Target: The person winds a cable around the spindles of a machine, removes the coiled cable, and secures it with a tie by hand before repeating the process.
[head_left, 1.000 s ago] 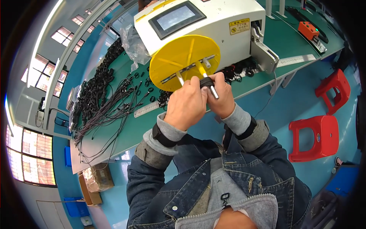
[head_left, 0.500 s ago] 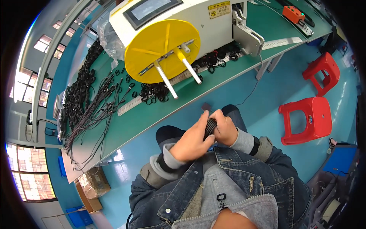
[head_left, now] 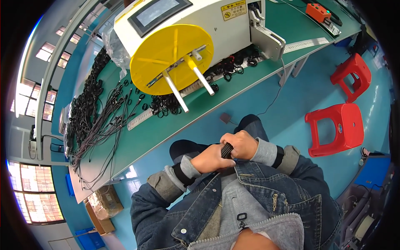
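A tight bundle of black cable [head_left: 226, 150] sits between my two hands, above my lap. My left hand [head_left: 208, 158] is wrapped round its left side. From the right, my right hand [head_left: 241, 144] closes over its top and other side. My fingers hide much of the bundle, so its ends do not show. On the green table [head_left: 150, 137] in front of me stands a white machine with a yellow disc [head_left: 171, 58]. Two rods [head_left: 177, 93] stick out from the disc, with nothing wound on them.
Loose dark cables [head_left: 102, 133] and a heap of black coiled cables [head_left: 83, 106] cover the table's left end. Small black rings [head_left: 166, 106] lie below the disc beside a steel ruler [head_left: 139, 119]. Red stools [head_left: 348, 129] stand at right. A pedal [head_left: 225, 118] is on the floor.
Both hands have come down a little toward my lap with the cable bundle. My left hand has turned and wraps the bundle more closely. The view has shifted slightly.
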Available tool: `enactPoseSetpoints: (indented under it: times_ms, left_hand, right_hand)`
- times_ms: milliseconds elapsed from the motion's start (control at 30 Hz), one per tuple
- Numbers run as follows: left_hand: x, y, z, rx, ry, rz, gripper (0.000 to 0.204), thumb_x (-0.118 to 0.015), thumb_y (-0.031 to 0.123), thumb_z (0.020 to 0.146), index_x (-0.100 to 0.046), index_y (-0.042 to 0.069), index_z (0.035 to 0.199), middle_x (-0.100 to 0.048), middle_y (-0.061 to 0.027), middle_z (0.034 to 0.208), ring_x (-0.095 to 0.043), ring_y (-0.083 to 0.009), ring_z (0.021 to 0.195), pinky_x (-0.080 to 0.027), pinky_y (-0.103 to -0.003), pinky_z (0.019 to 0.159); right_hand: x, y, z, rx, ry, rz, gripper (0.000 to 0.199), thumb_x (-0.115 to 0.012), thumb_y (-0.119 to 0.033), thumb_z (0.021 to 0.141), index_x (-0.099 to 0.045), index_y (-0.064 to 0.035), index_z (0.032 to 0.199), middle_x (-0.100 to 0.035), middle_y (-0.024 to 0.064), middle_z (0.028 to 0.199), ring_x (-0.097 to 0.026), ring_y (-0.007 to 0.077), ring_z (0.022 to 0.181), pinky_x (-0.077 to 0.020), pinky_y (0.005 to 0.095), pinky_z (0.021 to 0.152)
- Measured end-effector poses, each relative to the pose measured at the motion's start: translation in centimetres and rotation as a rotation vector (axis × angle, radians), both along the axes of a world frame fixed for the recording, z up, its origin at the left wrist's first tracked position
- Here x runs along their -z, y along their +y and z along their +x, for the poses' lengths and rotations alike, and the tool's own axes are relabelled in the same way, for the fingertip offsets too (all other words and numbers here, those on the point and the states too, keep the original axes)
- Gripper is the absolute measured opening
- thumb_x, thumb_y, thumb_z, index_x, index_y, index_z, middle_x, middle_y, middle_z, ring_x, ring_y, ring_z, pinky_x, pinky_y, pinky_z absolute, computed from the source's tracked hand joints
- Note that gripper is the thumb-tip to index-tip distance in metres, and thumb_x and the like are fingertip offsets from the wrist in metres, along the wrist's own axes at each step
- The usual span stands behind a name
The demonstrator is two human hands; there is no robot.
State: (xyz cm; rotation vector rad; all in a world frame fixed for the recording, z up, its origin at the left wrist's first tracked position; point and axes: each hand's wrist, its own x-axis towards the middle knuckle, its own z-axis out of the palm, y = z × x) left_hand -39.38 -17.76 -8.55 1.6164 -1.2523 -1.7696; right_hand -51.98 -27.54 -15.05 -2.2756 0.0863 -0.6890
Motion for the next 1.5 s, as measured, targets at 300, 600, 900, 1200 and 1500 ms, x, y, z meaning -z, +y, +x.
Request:
enactPoseSetpoints:
  times_ms: [300, 600, 900, 1200, 1500]
  left_hand:
    - [4.4, -0.7, 0.3, -0.201, 0.137, 0.089, 0.009, -0.056, 0.013, 0.081, -0.054, 0.004, 0.083, -0.052, -0.0002, 0.063, -0.047, -0.0075, 0.051, -0.037, -0.021, 0.043]
    - [4.6, -0.7, -0.6, -0.413, 0.322, -0.016, 0.008, -0.055, 0.013, 0.083, -0.052, 0.006, 0.081, -0.048, 0.0011, 0.062, -0.043, -0.0061, 0.050, -0.034, -0.020, 0.043]
    - [4.6, -0.8, -0.5, -0.468, 0.323, -0.073, 0.008, -0.055, 0.012, 0.082, -0.052, 0.005, 0.081, -0.047, 0.0015, 0.061, -0.043, -0.0060, 0.050, -0.035, -0.020, 0.043]
    - [4.3, -0.2, -0.4, -0.529, 0.320, -0.098, 0.006, -0.055, 0.010, 0.082, -0.052, 0.005, 0.081, -0.049, 0.0011, 0.062, -0.045, -0.0062, 0.050, -0.035, -0.020, 0.044]
    - [3.3, -1.5, 1.8, -0.774, 0.559, -0.303, 0.013, -0.054, 0.012, 0.085, -0.053, 0.003, 0.094, -0.049, -0.0024, 0.069, -0.046, -0.0093, 0.057, -0.038, -0.022, 0.047]
  right_hand:
    - [1.2, -1.5, 0.3, 0.011, 0.227, -0.007, 0.022, -0.062, -0.014, 0.069, -0.054, -0.0052, 0.087, -0.058, 0.0143, 0.062, -0.059, 0.0329, 0.057, -0.0456, 0.0395, 0.048]
    - [-1.7, -15.5, 2.8, 0.725, -0.001, -0.293, 0.015, -0.065, -0.018, 0.072, -0.060, -0.0055, 0.079, -0.057, 0.0090, 0.081, -0.057, 0.0288, 0.068, -0.0459, 0.0363, 0.059]
    - [-1.1, -16.3, 4.8, 0.765, 0.052, -0.205, 0.014, -0.063, -0.019, 0.075, -0.058, -0.0067, 0.072, -0.057, 0.0090, 0.081, -0.058, 0.0307, 0.074, -0.0469, 0.0401, 0.065]
    - [-0.8, -17.7, 4.3, 0.695, -0.042, 0.028, 0.014, -0.062, -0.013, 0.077, -0.054, -0.0024, 0.073, -0.053, 0.0054, 0.071, -0.055, 0.0228, 0.063, -0.0430, 0.0330, 0.056]
    - [-4.6, -10.4, 2.1, -0.080, -0.021, 1.441, 0.007, -0.057, -0.011, 0.085, -0.055, -0.0052, 0.081, -0.043, -0.0040, 0.062, -0.031, 0.0024, 0.050, -0.0207, 0.0162, 0.041]
